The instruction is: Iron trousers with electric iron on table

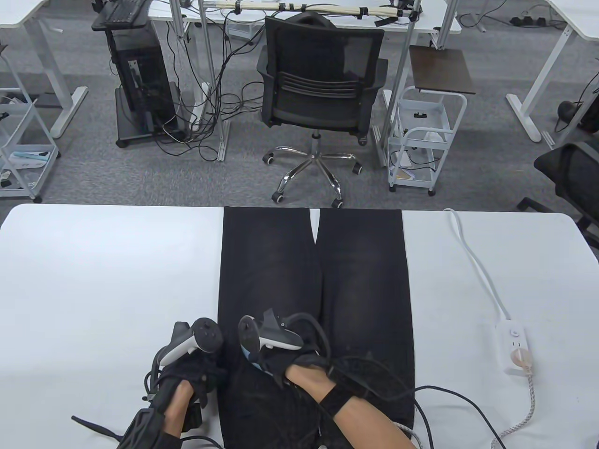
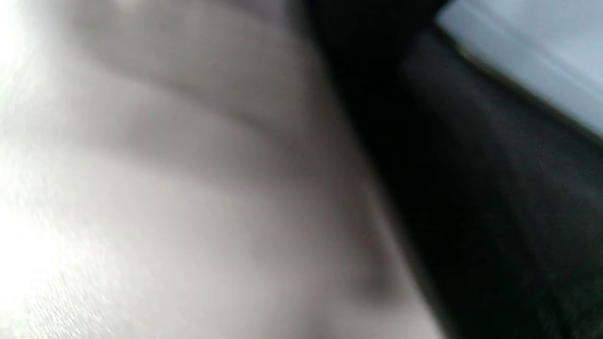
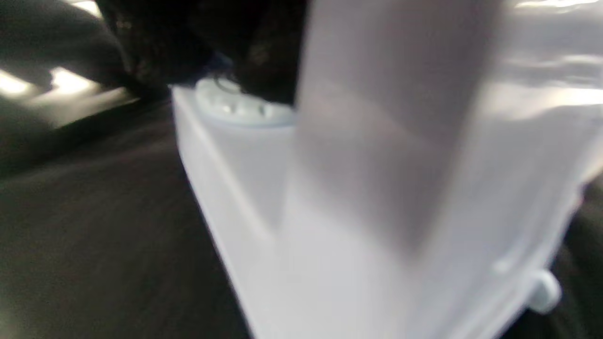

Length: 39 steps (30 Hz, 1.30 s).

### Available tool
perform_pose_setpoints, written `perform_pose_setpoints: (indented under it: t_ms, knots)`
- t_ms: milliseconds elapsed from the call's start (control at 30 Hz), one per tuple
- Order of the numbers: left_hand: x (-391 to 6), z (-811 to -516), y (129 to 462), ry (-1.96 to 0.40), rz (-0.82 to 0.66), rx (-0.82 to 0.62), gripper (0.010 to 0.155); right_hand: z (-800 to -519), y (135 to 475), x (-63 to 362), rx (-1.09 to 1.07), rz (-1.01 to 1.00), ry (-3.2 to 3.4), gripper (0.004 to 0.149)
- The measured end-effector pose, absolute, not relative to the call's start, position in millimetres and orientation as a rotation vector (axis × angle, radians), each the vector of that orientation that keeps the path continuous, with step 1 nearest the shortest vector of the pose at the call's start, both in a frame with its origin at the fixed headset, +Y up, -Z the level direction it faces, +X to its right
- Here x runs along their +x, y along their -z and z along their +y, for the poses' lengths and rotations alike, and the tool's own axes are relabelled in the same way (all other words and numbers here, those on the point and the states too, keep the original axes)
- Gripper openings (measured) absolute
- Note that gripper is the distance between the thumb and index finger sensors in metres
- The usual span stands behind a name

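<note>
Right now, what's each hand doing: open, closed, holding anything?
Left hand: rests at the trousers' left edge; grip cannot be told.
Right hand: holds the iron on the trousers.

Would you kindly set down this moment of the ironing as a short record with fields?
Garment: black trousers laid flat on the white table, legs pointing to the far edge.
Iron: pale white-blue plastic electric iron, resting on the trousers near the waist end.
Right hand: right hand on top of the iron; its grip is not plainly visible.
Left hand: left hand at the trousers' left edge, on table and cloth.
Power: white power strip at the table's right, with a braided cord plugged in.
Left wrist view: blurred.
</note>
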<state>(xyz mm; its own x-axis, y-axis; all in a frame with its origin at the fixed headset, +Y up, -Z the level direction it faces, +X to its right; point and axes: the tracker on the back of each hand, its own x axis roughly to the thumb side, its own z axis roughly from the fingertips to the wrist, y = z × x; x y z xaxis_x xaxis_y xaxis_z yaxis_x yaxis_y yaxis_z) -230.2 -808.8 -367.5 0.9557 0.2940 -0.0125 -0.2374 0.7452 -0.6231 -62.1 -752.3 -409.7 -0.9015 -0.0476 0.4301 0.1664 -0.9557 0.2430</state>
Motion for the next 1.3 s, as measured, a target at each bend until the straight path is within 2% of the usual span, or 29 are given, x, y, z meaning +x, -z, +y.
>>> perform_pose_setpoints:
  t_ms: [100,133,333,400,567,667,800,1067,1167,1300]
  knots:
    - [-229,-809,368,-0.283,-0.09,-0.673,0.088,-752,450,-67,-0.525,-0.513,2.956,0.057]
    - [-229,-808,368,-0.279,-0.09,-0.674,0.088,-753,462,-68,-0.485,-0.435,2.973,0.057]
    - [-227,-808,368,-0.271,-0.097,-0.688,0.089,-753,519,-62,-0.198,-0.464,3.06,0.057]
    - [-226,-808,368,-0.27,-0.098,-0.689,0.088,-754,525,-64,-0.106,-0.46,3.082,0.058]
    - [-225,-808,368,-0.268,-0.1,-0.683,0.088,-753,522,-61,-0.068,-0.535,3.088,0.057]
    - [-225,-808,368,-0.274,-0.099,-0.68,0.088,-753,511,-60,-0.065,-0.581,3.088,0.057]
    - [-225,-808,369,-0.277,-0.101,-0.677,0.088,-751,481,-58,-0.136,-0.693,3.078,0.056]
    - [-226,-809,367,-0.291,-0.101,-0.664,0.088,-748,388,-57,-0.487,-0.746,2.952,0.056]
    - [-227,-809,367,-0.295,-0.1,-0.661,0.088,-750,348,-54,-0.645,-0.656,2.871,0.055]
    - [-227,-809,367,-0.296,-0.104,-0.661,0.088,-754,314,-39,-0.858,-0.688,2.882,0.056]
